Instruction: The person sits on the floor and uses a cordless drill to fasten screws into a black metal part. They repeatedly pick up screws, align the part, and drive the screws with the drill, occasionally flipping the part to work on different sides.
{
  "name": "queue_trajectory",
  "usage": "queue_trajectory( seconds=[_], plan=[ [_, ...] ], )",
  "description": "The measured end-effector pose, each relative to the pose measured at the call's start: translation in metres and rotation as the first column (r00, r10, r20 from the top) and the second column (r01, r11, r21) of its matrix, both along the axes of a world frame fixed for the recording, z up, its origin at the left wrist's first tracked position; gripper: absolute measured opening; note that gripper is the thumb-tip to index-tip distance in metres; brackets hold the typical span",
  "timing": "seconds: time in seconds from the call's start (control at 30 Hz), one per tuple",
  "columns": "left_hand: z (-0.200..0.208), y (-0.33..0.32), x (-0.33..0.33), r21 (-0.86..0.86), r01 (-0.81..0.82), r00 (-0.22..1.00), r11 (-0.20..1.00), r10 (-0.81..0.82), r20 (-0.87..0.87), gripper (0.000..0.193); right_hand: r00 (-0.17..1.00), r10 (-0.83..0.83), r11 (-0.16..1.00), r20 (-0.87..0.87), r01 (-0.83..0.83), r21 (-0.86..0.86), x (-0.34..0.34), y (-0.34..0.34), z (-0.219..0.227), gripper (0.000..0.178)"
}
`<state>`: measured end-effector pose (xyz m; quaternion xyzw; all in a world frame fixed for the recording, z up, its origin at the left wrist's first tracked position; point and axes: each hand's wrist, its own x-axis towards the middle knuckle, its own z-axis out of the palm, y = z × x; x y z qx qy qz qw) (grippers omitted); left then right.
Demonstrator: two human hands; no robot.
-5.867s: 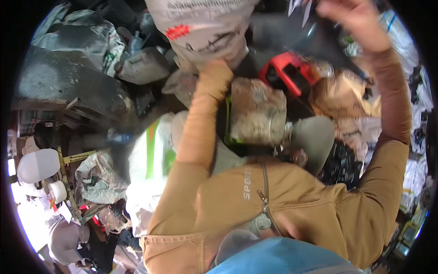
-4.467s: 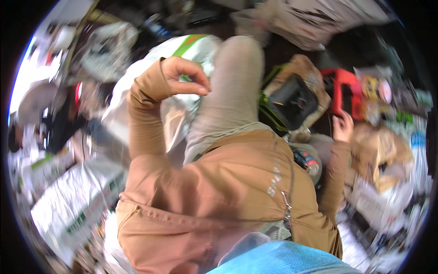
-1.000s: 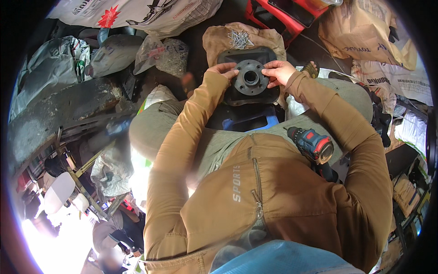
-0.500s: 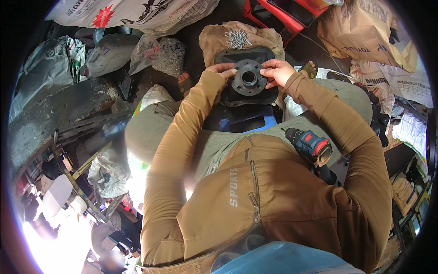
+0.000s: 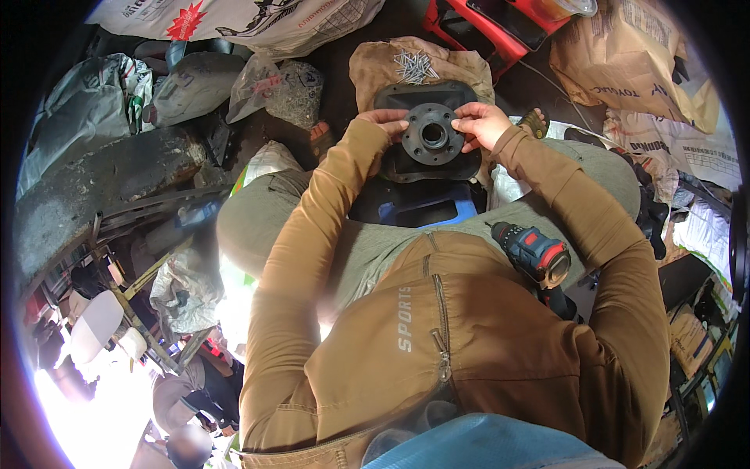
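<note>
Single head-worn fisheye view, looking steeply down over the wearer's own chest and lap. Close range: torso fills lower centre, forearms run up to both hands at a black round flange (image 5: 432, 134) in upper centre. Straight edges bow toward the dark rim. Cluttered ground rings the frame.

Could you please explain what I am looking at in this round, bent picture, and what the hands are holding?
No machine here: a person wears a wide fisheye camera on the head, looking down, so edges curve. The left hand and right hand grip opposite sides of a round black disc with a centre hole, which sits on a dark plate. Beyond lies a pile of nails on brown cloth. A red and blue cordless drill rests on the right thigh. Sacks and bags lie around.
</note>
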<state>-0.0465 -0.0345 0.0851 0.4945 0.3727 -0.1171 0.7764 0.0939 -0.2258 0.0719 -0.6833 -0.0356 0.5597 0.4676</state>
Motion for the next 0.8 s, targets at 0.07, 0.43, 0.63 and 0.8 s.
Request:
queue_trajectory(
  seconds=[0.07,0.43,0.63,0.8],
  plan=[
    [-0.0011,-0.0014,0.0,-0.03,-0.022,0.999,0.999,0.023,0.028,0.03,1.0,-0.01,1.0,-0.001,0.01,0.004,-0.0007,-0.0003,-0.0005,0.032],
    [-0.0085,-0.001,-0.001,0.105,0.052,0.998,0.993,-0.055,0.026,0.028,1.0,-0.013,1.0,-0.002,0.013,0.016,-0.0015,-0.0009,-0.0017,0.03],
    [-0.0087,-0.001,-0.002,0.067,0.035,0.999,0.997,-0.037,0.027,0.027,0.998,-0.057,0.998,0.017,0.057,0.031,-0.0035,-0.0006,0.0,0.027],
    [-0.0097,-0.0018,-0.0012,0.055,0.03,0.998,0.998,-0.033,0.053,0.027,1.0,-0.029,1.0,0.01,0.029,-0.002,-0.0024,0.0004,-0.001,0.026]
  ],
)
